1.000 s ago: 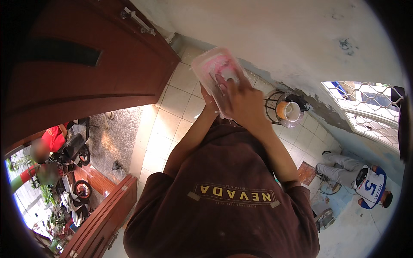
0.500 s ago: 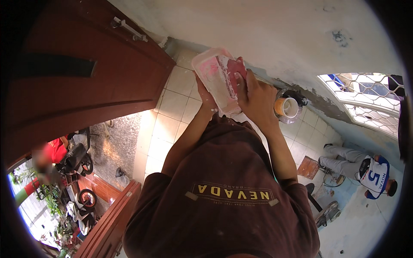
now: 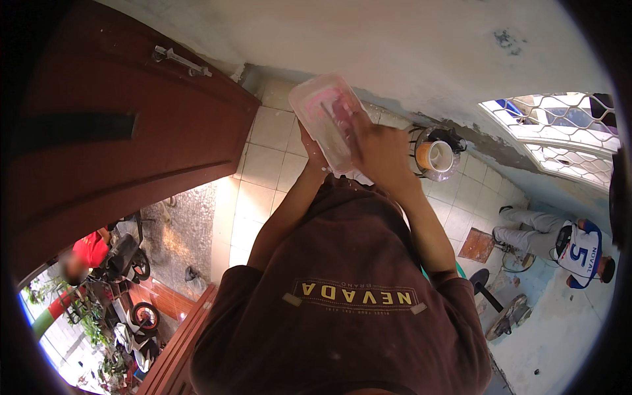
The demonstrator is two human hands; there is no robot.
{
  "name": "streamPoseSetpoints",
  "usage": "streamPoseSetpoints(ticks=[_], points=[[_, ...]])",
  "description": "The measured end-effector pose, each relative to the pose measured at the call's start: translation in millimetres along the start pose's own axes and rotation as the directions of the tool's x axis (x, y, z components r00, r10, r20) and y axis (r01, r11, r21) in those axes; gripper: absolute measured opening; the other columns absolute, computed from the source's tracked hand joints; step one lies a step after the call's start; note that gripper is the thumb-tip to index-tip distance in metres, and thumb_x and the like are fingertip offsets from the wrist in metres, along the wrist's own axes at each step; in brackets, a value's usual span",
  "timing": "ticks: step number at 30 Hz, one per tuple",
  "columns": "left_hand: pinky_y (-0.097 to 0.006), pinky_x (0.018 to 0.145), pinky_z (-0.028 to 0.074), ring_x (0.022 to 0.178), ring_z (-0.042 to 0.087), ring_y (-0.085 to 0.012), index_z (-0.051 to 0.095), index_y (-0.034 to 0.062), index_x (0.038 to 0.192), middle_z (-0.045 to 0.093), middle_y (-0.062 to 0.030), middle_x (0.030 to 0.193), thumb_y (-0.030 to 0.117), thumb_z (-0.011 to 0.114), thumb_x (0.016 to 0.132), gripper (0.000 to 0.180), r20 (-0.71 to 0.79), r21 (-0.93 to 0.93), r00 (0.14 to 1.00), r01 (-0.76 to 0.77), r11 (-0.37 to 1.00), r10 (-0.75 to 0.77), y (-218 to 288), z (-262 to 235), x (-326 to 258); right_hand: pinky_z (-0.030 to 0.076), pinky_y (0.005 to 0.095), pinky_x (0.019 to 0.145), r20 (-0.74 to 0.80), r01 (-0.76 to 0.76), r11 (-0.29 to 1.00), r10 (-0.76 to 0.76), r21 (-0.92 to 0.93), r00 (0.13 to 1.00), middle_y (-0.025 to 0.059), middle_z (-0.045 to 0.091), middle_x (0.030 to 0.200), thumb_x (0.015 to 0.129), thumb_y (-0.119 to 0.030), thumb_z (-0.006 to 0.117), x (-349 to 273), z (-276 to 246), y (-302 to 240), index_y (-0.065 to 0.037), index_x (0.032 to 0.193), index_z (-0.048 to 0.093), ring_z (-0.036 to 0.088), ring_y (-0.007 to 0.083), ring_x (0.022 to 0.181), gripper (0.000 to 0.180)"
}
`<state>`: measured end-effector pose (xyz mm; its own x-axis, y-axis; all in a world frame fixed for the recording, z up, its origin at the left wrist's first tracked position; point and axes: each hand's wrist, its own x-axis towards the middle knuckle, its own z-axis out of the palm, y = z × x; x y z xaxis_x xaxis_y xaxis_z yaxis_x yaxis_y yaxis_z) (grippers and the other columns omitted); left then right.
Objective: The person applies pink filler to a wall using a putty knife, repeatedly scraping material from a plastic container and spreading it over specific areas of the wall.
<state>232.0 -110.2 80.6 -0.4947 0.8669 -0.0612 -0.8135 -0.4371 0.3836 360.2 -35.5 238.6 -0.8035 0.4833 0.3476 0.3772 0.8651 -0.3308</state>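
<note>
My left hand [image 3: 315, 149] is closed around the side of a shallow, translucent plastic tub [image 3: 304, 97], held tilted in front of my chest. Pink and whitish paste is smeared across the tub's inside. Over its right side, my right hand [image 3: 383, 153] is closed on a reddish flat scraper [image 3: 343, 112], whose blade reaches into the tub. Motion smears the scraper and the right fingers, and the hand covers much of the tool.
A patchy pale wall [image 3: 395, 46] stands ahead, with a brown door [image 3: 85, 164] at left and a grilled window [image 3: 559, 128] at right. An orange-and-white cup [image 3: 435, 157] sits on a small round stand. One person [image 3: 582, 253] is at far right, another [image 3: 91, 249] by motorbikes outside.
My right hand has turned and moved down across the tub, and the scraper now shows less, tucked further into it. The tub stays in my left hand.
</note>
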Motion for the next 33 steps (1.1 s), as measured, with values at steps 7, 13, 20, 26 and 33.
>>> streamPoseSetpoints(ticks=[7, 13, 20, 26, 33], points=[[-0.046, 0.115, 0.049, 0.140, 0.054, -0.0305, 0.038, 0.0150, 0.161, 0.051, -0.0110, 0.155, 0.068, 0.037, 0.106, 0.076, -0.178, 0.090, 0.983, -0.028, 0.996, 0.044, -18.0, 19.2, 12.7, 0.053, 0.0446, 0.048, -0.052, -0.044, 0.998, 0.046, 0.032, 0.998, 0.0139, 0.062, 0.055, 0.089, -0.020, 0.070, -4.3, 30.1, 5.9, -0.002, 0.105, 0.063, 0.068, 0.0330, 0.052, 0.025], [-0.047, 0.117, 0.046, 0.140, 0.052, -0.0305, 0.037, 0.0144, 0.161, 0.050, -0.0112, 0.155, 0.068, 0.036, 0.106, 0.076, -0.006, 0.069, 1.000, -0.011, 0.998, 0.012, -18.7, 23.0, 9.4, 0.051, 0.0489, 0.047, -0.017, -0.247, 0.963, 0.250, 0.105, 0.968, 0.0139, 0.061, 0.056, 0.098, -0.022, 0.064, 15.4, -4.6, 11.0, -0.004, 0.095, 0.062, 0.064, 0.0367, 0.049, 0.018], [-0.052, 0.125, 0.038, 0.150, 0.043, -0.0337, 0.029, 0.0188, 0.166, 0.041, -0.0113, 0.165, 0.066, 0.040, 0.103, 0.080, -0.091, 0.116, 0.995, 0.055, 0.992, -0.045, -24.1, 9.0, 6.4, 0.053, 0.0481, 0.049, 0.031, -0.097, 0.994, 0.096, 0.043, 0.995, 0.0149, 0.061, 0.056, 0.095, -0.021, 0.065, 0.9, 26.3, 9.1, -0.002, 0.100, 0.064, 0.068, 0.0360, 0.055, 0.019], [-0.047, 0.119, 0.044, 0.141, 0.051, -0.0314, 0.037, 0.0145, 0.161, 0.049, -0.0127, 0.157, 0.064, 0.039, 0.106, 0.074, -0.084, 0.038, 0.996, 0.041, 0.998, -0.038, -18.1, 6.4, 1.0, 0.054, 0.0463, 0.049, 0.041, -0.123, 0.991, 0.120, 0.056, 0.992, 0.0159, 0.062, 0.057, 0.093, -0.024, 0.068, -0.1, 8.7, 2.4, -0.001, 0.100, 0.064, 0.068, 0.0358, 0.054, 0.024], [-0.049, 0.123, 0.041, 0.147, 0.046, -0.0305, 0.029, 0.0175, 0.165, 0.044, -0.0113, 0.162, 0.061, 0.036, 0.107, 0.073, 0.110, 0.197, 0.993, -0.068, 0.978, 0.046, -13.4, 8.2, -1.7, 0.052, 0.0470, 0.048, -0.044, -0.166, 0.983, 0.170, 0.078, 0.984, 0.0161, 0.063, 0.059, 0.094, -0.025, 0.067, 14.1, 5.5, -10.0, -0.002, 0.099, 0.065, 0.067, 0.0352, 0.053, 0.024]])
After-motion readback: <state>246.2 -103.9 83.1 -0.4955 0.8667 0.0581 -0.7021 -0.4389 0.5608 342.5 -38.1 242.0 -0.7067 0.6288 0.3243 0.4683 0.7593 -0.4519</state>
